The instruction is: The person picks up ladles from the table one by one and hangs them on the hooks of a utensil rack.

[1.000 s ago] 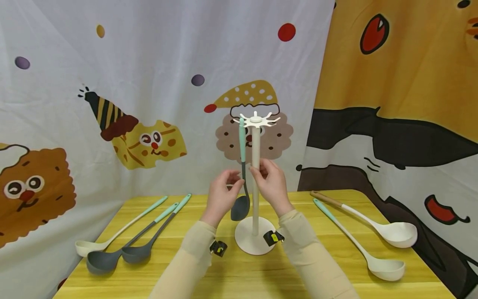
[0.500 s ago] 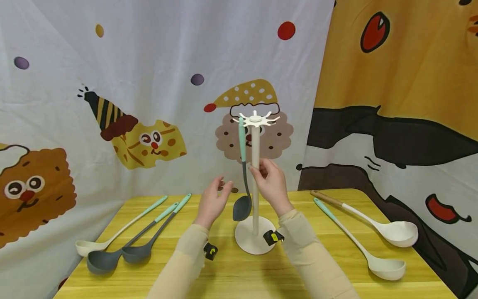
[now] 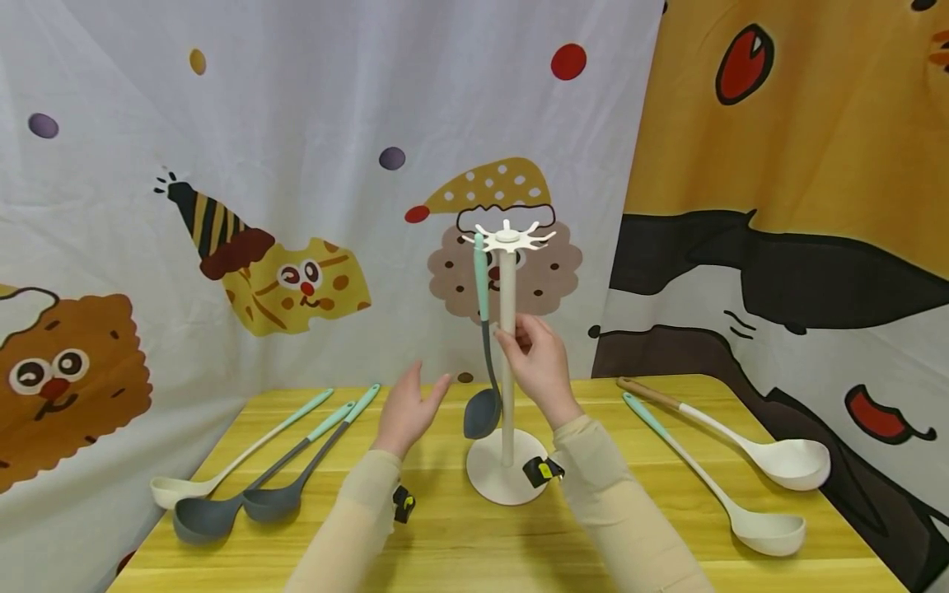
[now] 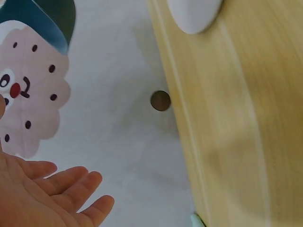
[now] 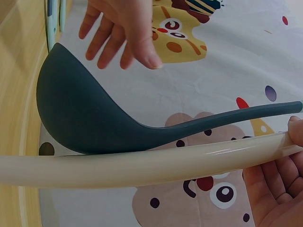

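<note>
A dark grey ladle with a mint handle [image 3: 481,284] hangs from the left side of a white utensil stand's hooked top. Its bowl [image 5: 78,109] lies against or very near the cream pole [image 5: 142,165]. My right hand [image 3: 539,360] pinches that pole around mid-height between thumb and fingers. Left of the hanging ladle, my left hand [image 3: 408,412] is in the air above the table, fingers extended and holding nothing. In the left wrist view, the spread fingers [image 4: 71,189] show at the lower left, apart from the ladle bowl [image 4: 52,19].
On the table's left lie a cream ladle [image 3: 181,492] and two dark grey ladles [image 3: 203,519], all with mint handles. At right lie a white ladle with a brown handle [image 3: 793,465] and a cream one with a mint handle [image 3: 767,534]. A printed curtain [image 3: 311,123] hangs behind.
My left hand has let go of the hanging ladle and moved left and down, its fingers opening. The ladle bowl has shifted slightly right toward the pole. My right hand stays put.
</note>
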The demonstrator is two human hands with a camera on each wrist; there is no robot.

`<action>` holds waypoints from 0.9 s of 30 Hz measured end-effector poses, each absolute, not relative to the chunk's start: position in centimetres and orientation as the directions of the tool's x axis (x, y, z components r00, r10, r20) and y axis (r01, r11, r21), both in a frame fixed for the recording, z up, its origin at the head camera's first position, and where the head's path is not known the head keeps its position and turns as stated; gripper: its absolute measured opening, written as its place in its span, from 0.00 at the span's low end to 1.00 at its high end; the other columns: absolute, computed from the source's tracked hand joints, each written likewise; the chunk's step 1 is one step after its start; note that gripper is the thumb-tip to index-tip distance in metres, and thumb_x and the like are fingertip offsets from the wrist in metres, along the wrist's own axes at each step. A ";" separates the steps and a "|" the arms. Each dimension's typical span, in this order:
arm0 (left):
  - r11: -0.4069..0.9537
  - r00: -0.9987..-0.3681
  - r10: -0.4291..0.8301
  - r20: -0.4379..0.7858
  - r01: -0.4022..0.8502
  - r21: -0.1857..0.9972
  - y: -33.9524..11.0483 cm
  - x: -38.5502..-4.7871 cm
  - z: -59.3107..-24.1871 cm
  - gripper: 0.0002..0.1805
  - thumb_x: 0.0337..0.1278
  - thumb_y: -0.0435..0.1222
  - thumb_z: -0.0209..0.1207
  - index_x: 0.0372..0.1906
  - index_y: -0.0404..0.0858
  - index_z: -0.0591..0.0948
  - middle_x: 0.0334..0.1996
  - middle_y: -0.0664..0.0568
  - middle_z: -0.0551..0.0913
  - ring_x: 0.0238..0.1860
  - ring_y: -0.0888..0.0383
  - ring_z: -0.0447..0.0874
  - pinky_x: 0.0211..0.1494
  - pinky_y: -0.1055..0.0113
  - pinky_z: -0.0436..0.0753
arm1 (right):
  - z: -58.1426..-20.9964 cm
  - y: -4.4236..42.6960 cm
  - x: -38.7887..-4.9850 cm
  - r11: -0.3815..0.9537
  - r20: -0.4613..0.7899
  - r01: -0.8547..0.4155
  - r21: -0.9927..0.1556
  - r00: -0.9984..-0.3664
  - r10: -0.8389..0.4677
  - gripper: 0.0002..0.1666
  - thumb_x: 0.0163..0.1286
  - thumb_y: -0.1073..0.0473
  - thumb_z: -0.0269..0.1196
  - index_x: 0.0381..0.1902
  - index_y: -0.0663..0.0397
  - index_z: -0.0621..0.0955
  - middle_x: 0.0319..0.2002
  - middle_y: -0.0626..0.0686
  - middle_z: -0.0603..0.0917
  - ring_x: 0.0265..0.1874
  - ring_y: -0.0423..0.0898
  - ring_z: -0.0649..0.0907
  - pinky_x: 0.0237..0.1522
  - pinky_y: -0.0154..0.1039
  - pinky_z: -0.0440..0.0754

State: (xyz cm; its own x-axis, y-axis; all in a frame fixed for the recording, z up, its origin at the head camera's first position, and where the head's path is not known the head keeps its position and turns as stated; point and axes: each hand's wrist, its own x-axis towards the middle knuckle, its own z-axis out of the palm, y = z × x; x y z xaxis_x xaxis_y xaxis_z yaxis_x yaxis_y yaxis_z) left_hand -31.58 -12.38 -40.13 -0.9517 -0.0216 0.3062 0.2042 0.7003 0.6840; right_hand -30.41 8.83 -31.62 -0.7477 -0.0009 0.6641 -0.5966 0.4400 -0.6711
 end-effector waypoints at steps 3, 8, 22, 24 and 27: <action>0.720 -0.955 -0.024 0.296 0.188 0.668 -12.8 -31.8 -40.6 0.48 0.67 0.65 0.47 0.74 0.30 0.60 0.71 0.35 0.63 0.70 0.37 0.62 0.71 0.44 0.62 | -31.6 8.8 -30.4 0.440 0.660 -0.592 -0.675 -0.751 0.002 0.10 0.70 0.61 0.65 0.45 0.60 0.83 0.35 0.55 0.79 0.32 0.49 0.80 0.36 0.43 0.81; 0.763 -0.957 -0.022 0.290 0.171 0.623 -13.6 -32.1 -41.2 0.47 0.66 0.66 0.46 0.75 0.33 0.61 0.70 0.36 0.66 0.68 0.38 0.65 0.68 0.43 0.64 | -31.6 8.8 -30.4 0.443 0.655 -0.585 -0.679 -0.756 0.004 0.10 0.70 0.60 0.65 0.45 0.60 0.82 0.35 0.55 0.79 0.33 0.50 0.80 0.37 0.44 0.81; 0.827 -0.980 -0.031 0.197 0.086 0.556 -16.0 -32.4 -43.3 0.56 0.62 0.69 0.46 0.75 0.27 0.53 0.71 0.29 0.60 0.68 0.32 0.62 0.67 0.39 0.64 | -31.8 8.8 -30.6 0.433 0.668 -0.602 -0.671 -0.745 -0.001 0.09 0.70 0.61 0.65 0.45 0.60 0.83 0.35 0.55 0.79 0.32 0.49 0.80 0.36 0.43 0.81; 0.838 -0.980 -0.039 0.197 0.075 0.541 -16.2 -32.5 -43.4 0.57 0.61 0.70 0.46 0.76 0.27 0.53 0.70 0.27 0.61 0.67 0.30 0.63 0.64 0.37 0.66 | -31.8 8.8 -30.6 0.434 0.667 -0.602 -0.671 -0.745 -0.002 0.09 0.70 0.61 0.65 0.45 0.60 0.83 0.35 0.55 0.79 0.32 0.49 0.80 0.36 0.43 0.81; 0.858 -0.978 -0.057 0.199 0.054 0.510 -16.6 -32.6 -43.6 0.58 0.59 0.72 0.45 0.76 0.28 0.53 0.69 0.26 0.62 0.65 0.28 0.64 0.61 0.32 0.66 | -31.8 8.8 -30.6 0.435 0.665 -0.599 -0.672 -0.747 -0.003 0.09 0.71 0.60 0.65 0.46 0.59 0.82 0.35 0.54 0.79 0.33 0.49 0.79 0.36 0.43 0.81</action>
